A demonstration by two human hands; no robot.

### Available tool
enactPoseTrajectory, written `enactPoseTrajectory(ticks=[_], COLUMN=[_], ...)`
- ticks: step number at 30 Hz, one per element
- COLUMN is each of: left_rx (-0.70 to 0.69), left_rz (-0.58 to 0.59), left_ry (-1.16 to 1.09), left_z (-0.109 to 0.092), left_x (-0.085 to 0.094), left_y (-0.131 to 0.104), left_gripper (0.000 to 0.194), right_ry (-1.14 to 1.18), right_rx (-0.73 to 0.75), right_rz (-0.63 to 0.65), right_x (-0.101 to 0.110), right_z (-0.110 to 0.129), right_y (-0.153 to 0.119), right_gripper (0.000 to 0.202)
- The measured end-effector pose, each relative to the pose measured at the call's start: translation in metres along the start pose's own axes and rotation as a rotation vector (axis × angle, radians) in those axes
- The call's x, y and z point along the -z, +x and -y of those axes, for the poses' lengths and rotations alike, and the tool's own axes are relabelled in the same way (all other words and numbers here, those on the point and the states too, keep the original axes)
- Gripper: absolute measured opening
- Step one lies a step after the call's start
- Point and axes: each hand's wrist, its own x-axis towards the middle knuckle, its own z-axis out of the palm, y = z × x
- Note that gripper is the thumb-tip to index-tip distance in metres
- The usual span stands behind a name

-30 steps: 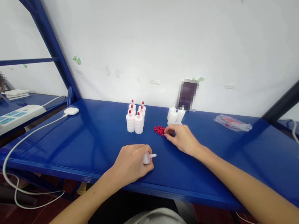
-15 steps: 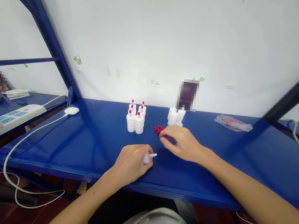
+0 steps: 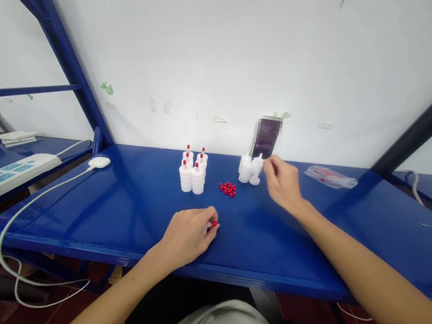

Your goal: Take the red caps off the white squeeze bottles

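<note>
My left hand (image 3: pixel 188 236) is nearer to me than the pile of red caps (image 3: pixel 227 189) and to its left, fingers curled round a white squeeze bottle (image 3: pixel 206 230). Only a bit of it shows between my thumb and forefinger, with a red cap (image 3: pixel 214 224) at its nozzle. My right hand (image 3: pixel 283 183) is right of the pile and a little beyond it, thumb and forefinger drawn close together beside an uncapped bottle (image 3: pixel 256 166); I can't tell whether they grip it. More uncapped bottles (image 3: pixel 244 173) stand just beside that one, beyond the pile. Left of the pile, six capped bottles (image 3: pixel 197 182) stand on the blue table (image 3: pixel 140 215). A clear plastic bag (image 3: pixel 330 176) with something red inside lies well to the pile's right, farther back.
</note>
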Motion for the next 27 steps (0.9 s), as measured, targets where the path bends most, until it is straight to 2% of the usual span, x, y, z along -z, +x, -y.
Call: enactPoseTrajectory(ticks=[3,7,11,15,19,24,27], left_rx=[-0.027,0.003,0.039,0.030,0.037,0.065,0.057], left_rz=[0.006,-0.013,-0.068,-0.109,-0.076,-0.036,-0.031], left_ry=[-0.043,0.006,-0.004,0.050,0.023,-0.076,-0.081], left_z=[0.002,0.001,-0.003,-0.008,-0.008,-0.007,-0.008], left_x=[0.000,-0.001,-0.001,0.003,0.006,0.008,0.008], left_y=[-0.001,0.000,0.001,0.000,0.000,-0.001,-0.001], left_gripper=[0.017,0.036,0.035,0.022,0.020,0.012,0.014], right_ry=[-0.109,-0.195,-0.219,-0.220,-0.237,-0.220,-0.096], right_rx=[-0.189,-0.273,-0.263,-0.255,-0.253,-0.256,-0.119], right_rz=[-0.027,0.125,0.244,0.268,0.284,0.231,0.189], right_x=[-0.002,-0.011,-0.018,-0.017,-0.016,-0.014,-0.004], right_z=[-0.023,-0.038,-0.041,-0.038,-0.035,-0.030,-0.012], right_y=[0.010,0.010,0.006,0.006,0.006,0.006,0.004], right_gripper=[0.032,0.028,0.029,0.028,0.025,0.025,0.028])
